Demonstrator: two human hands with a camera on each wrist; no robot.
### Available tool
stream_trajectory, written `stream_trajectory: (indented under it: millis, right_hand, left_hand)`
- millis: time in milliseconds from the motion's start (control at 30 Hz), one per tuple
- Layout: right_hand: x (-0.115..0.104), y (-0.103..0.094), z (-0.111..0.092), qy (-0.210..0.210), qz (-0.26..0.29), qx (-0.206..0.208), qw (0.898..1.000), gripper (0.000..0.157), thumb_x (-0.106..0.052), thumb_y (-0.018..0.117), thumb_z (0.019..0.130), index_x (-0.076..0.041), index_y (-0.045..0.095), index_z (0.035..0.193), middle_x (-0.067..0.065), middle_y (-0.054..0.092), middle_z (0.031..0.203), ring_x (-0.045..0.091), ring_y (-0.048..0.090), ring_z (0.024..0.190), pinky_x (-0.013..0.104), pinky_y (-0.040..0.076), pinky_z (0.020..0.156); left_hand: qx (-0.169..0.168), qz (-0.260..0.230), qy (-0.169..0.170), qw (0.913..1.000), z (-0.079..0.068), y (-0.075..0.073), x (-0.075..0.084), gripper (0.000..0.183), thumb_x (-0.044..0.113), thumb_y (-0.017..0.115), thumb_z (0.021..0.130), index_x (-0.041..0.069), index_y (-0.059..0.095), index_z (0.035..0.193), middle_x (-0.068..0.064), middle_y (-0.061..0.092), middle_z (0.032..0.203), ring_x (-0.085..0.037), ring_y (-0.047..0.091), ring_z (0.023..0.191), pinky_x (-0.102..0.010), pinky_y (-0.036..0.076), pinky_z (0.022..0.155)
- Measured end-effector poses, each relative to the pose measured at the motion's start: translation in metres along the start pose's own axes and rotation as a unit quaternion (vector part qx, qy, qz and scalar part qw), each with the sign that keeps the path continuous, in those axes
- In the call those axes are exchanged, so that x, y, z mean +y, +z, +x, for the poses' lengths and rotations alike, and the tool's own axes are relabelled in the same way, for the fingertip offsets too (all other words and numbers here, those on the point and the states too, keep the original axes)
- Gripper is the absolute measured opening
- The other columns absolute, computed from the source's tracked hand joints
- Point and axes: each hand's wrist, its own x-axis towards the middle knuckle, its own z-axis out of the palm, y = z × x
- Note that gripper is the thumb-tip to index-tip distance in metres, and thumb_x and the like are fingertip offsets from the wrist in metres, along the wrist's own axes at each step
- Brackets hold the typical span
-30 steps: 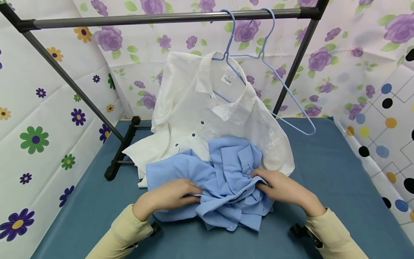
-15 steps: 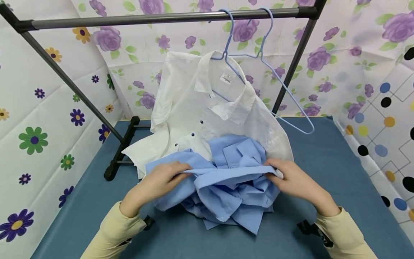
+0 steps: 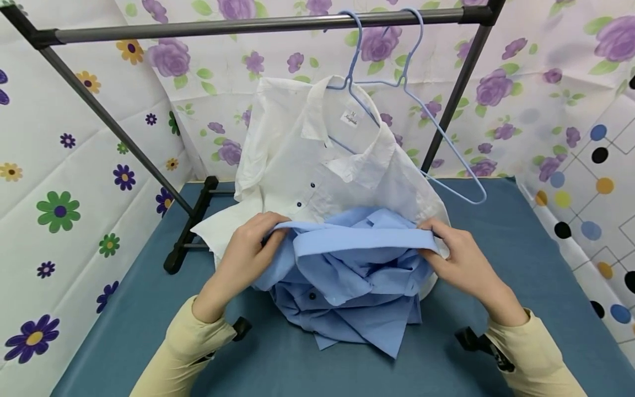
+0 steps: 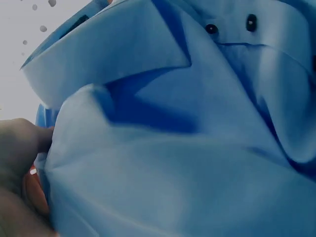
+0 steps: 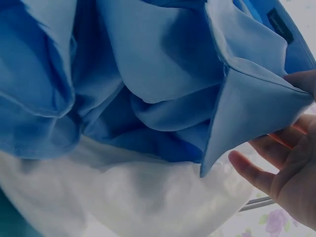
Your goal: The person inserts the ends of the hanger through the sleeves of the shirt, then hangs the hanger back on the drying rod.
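A crumpled blue shirt (image 3: 342, 275) with dark buttons is lifted at its collar band, its lower folds lying on the table. My left hand (image 3: 248, 253) pinches the left end of the band between thumb and fingers. At the other end, my right hand (image 3: 458, 256) pinches the collar. In the right wrist view a collar point (image 5: 247, 108) hangs from the right fingers, and a dark label (image 5: 280, 24) shows inside. The left wrist view is mostly filled by blue cloth (image 4: 148, 182). Behind it, a white shirt (image 3: 283, 149) hangs on a blue hanger (image 3: 354, 55).
A dark metal rack (image 3: 223, 27) spans the back, one foot (image 3: 190, 226) standing at the left of the blue-grey table (image 3: 506, 237). A second blue hanger (image 3: 458, 154) hangs bare at the right of the white shirt. Flowered sheets (image 3: 496, 82) line the walls.
Both hands have moved up and slightly apart, raising the blue shirt's collar band from the pile and stretching it out. The white shirt and hangers stay in place.
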Motion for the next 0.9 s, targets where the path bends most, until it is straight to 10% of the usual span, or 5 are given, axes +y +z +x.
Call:
stream_trajectory:
  millis: [467, 900]
  right_hand:
    - [-0.015, -0.009, 0.011, -0.037, 0.024, 0.107, 0.993, 0.021, 0.009, 0.056, 0.078, 0.0, 0.053, 0.096, -0.007, 0.053, 0.067, 0.002, 0.039, 0.048, 0.019, 0.031, 0.047]
    - [-0.037, -0.052, 0.022, -0.074, -0.009, 0.186, 0.98, 0.017, -0.005, 0.061, 0.08, 0.008, 0.059, 0.091, -0.001, 0.059, 0.067, -0.001, 0.048, 0.054, 0.014, 0.035, 0.052]
  left_hand:
    - [0.076, -0.011, -0.002, 0.9971, 0.022, 0.004, 0.015, 0.021, 0.02, 0.044, 0.1, 0.015, 0.064, 0.103, 0.003, 0.065, 0.089, -0.006, 0.055, 0.066, -0.027, 0.043, 0.06]
    - [0.116, 0.036, 0.071, 0.9901, 0.039, 0.004, 0.021, 0.016, 0.019, 0.048, 0.098, 0.011, 0.061, 0.093, 0.0, 0.06, 0.071, -0.009, 0.05, 0.051, -0.027, 0.04, 0.049]
